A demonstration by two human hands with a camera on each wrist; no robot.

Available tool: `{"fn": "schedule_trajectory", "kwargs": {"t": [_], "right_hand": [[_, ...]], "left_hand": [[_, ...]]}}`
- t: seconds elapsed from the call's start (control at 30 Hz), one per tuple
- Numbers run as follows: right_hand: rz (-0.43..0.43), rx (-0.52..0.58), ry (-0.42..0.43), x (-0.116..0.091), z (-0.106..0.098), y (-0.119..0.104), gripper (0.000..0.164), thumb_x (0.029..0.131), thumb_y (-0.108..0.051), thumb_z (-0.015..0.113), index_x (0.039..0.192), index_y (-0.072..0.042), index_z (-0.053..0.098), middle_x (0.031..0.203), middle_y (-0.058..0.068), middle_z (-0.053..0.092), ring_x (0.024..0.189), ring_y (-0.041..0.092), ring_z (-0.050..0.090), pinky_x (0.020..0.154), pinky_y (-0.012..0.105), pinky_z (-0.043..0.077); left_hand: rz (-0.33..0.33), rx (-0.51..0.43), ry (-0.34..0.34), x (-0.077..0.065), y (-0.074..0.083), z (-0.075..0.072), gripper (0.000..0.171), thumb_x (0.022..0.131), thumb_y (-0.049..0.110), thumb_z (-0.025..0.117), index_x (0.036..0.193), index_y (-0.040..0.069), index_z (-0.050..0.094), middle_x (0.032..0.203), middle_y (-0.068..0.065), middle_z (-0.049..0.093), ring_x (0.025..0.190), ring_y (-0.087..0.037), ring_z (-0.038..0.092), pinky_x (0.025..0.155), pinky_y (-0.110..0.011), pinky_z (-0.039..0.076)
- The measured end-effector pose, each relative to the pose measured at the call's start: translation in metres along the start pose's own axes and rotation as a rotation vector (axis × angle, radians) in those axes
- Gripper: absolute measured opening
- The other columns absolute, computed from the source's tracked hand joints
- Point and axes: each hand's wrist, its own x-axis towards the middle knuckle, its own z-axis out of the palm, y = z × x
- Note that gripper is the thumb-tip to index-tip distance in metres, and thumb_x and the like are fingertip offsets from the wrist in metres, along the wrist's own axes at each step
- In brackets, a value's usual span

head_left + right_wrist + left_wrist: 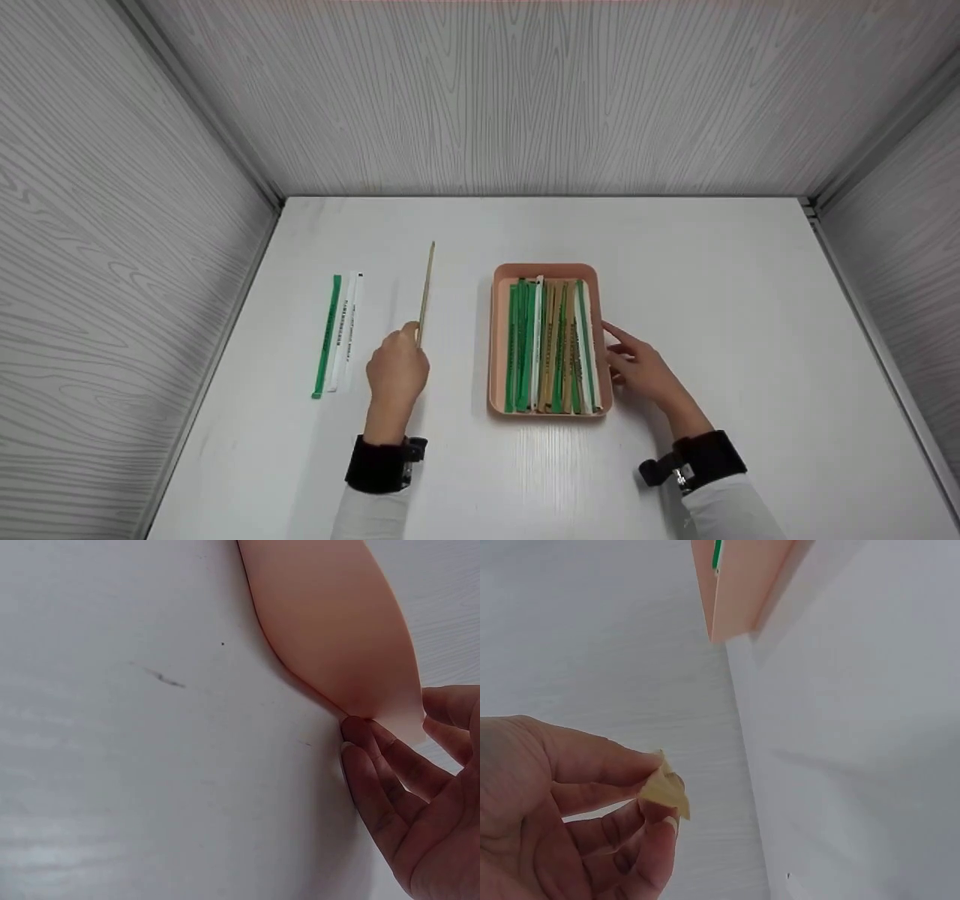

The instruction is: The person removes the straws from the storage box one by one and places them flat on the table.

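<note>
In the head view, my left hand [397, 369] pinches the near end of a thin tan paper-wrapped straw [427, 289], which points away over the table. The left wrist view shows the straw's flattened wrapper end [666, 795] between thumb and fingers. A shallow pink tray [496, 345] lies to the right of it, filled with green, white and brown wrapped straws [556, 345] laid lengthwise side by side. My right hand [646, 369] touches the tray's right side; in the right wrist view, its extended fingertips rest against the low outer wall [322, 630].
Left of my left hand, a green wrapped straw [328, 337] and two white ones [341, 337] lie roughly parallel on the white table [712, 262]. Wood-grain panels [480, 97] stand behind the table and at both sides.
</note>
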Motion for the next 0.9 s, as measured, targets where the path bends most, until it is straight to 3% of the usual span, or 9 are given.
{"fn": "schedule_trajectory", "kwargs": {"t": [0.13,0.4,0.57,0.9], "right_hand": [[-0.006,0.013,-0.002,0.000,0.001,0.000,0.055,0.102,-0.021,0.053,0.154,-0.021,0.035,0.123,0.022,0.060,0.092,0.026,0.066,0.074,0.038,0.056],[0.009,0.010,-0.008,-0.002,-0.001,0.001,0.055,0.102,-0.020,0.052,0.154,-0.021,0.035,0.126,0.023,0.058,0.092,0.026,0.066,0.074,0.037,0.055],[0.013,0.013,-0.015,-0.001,0.000,0.001,0.055,0.102,-0.019,0.052,0.154,-0.021,0.035,0.126,0.024,0.057,0.092,0.026,0.066,0.075,0.037,0.055],[0.020,0.032,-0.021,0.000,0.000,0.000,0.056,0.102,-0.022,0.053,0.155,-0.021,0.033,0.126,0.024,0.058,0.089,0.027,0.067,0.073,0.040,0.056]], "left_hand": [[-0.075,0.016,0.027,0.007,-0.023,-0.006,0.033,0.089,-0.006,0.059,0.122,-0.007,0.063,0.093,-0.026,0.068,0.073,-0.038,0.069,0.054,-0.048,0.054],[-0.193,0.052,-0.016,0.012,-0.061,-0.006,0.027,0.090,-0.007,0.057,0.116,-0.008,0.064,0.099,-0.032,0.066,0.074,-0.043,0.067,0.053,-0.052,0.052],[-0.218,0.083,-0.035,0.013,-0.075,-0.001,0.023,0.090,-0.007,0.057,0.111,-0.011,0.063,0.095,-0.034,0.064,0.073,-0.043,0.066,0.054,-0.051,0.052],[-0.264,0.090,-0.069,0.019,-0.093,0.001,0.034,0.096,-0.003,0.052,0.129,-0.005,0.059,0.111,-0.034,0.062,0.092,-0.048,0.065,0.068,-0.063,0.052]]}}
